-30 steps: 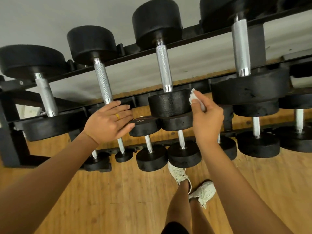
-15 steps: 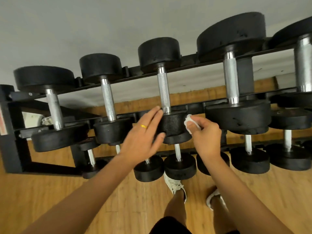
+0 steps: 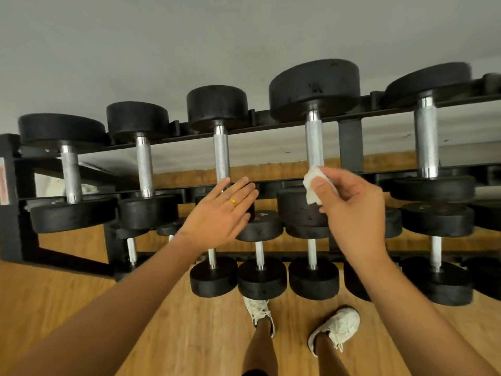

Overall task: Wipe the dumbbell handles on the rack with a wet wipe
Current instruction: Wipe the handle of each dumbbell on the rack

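Pinching the wet wipe (image 3: 311, 185) between thumb and curled fingers, the right hand (image 3: 349, 210) sits just below the fourth handle (image 3: 314, 142) on the rack (image 3: 349, 147), and the wipe's top edge seems to touch its lower end. Left of that handle, the left hand (image 3: 219, 213) lies flat with straight fingers, holding nothing. This handle's wiping looks barely begun; next the wipe must wrap the bar and slide up its length

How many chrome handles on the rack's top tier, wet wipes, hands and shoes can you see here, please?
5 top-tier handles
1 wet wipe
2 hands: left hand, right hand
2 shoes
Total: 10
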`<state>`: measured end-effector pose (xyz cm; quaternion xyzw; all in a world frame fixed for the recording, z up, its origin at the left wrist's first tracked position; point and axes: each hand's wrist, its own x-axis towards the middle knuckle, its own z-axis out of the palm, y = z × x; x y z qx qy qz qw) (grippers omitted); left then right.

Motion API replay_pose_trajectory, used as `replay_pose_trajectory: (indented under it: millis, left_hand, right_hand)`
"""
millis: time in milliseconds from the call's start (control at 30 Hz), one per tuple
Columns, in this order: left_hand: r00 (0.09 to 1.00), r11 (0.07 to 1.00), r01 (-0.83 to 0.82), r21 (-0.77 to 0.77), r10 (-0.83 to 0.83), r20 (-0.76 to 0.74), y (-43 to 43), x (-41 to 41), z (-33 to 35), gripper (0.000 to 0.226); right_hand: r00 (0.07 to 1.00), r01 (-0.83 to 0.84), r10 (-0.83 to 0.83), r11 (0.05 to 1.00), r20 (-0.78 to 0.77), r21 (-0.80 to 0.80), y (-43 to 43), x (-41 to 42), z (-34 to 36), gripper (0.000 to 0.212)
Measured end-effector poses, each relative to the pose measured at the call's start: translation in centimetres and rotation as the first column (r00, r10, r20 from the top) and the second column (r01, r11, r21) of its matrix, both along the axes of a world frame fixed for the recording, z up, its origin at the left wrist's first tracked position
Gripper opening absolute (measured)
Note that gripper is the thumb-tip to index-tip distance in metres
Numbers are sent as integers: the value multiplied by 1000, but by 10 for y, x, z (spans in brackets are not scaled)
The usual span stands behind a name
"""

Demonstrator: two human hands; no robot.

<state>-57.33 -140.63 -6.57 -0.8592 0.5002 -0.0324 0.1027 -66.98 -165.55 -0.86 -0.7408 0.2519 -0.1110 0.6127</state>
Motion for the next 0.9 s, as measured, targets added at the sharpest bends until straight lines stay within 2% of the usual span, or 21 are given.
replay_pose_trajectory:
  millis: [100,200,400,567,667,800,900]
  left_hand:
    - [981,970,195,143,-196,-6,-5,14,6,55]
    - [958,937,286,200,-287,-28,-11,20,4,54]
    - [946,944,325,54,-324,-12,-10,17,0,46]
    - [936,936,351,-4,-351,10,-6,18,-4,45]
    - [935,935,354,-29,-353,27,-6,18,-6,44]
    - [938,937,347,-37,-346,28,-6,19,-9,43]
    - [939,939,343,-29,-343,18,-5,20,-10,44]
  right_hand:
    - [1000,-4,5,1000,24,-21,-33,14,1,20]
    - [998,28,-27,999,62,-23,-55,27,-1,17]
    - [994,77,-77,997,74,2,-78,60,-5,18]
    - [984,150,-146,988,102,-26,-90,100,-8,12]
    - [966,224,-217,974,138,-36,-101,121,-10,18]
    - [937,313,-298,948,184,-59,-119,133,-6,16]
    - [939,312,-302,949,167,-38,-125,144,-5,18]
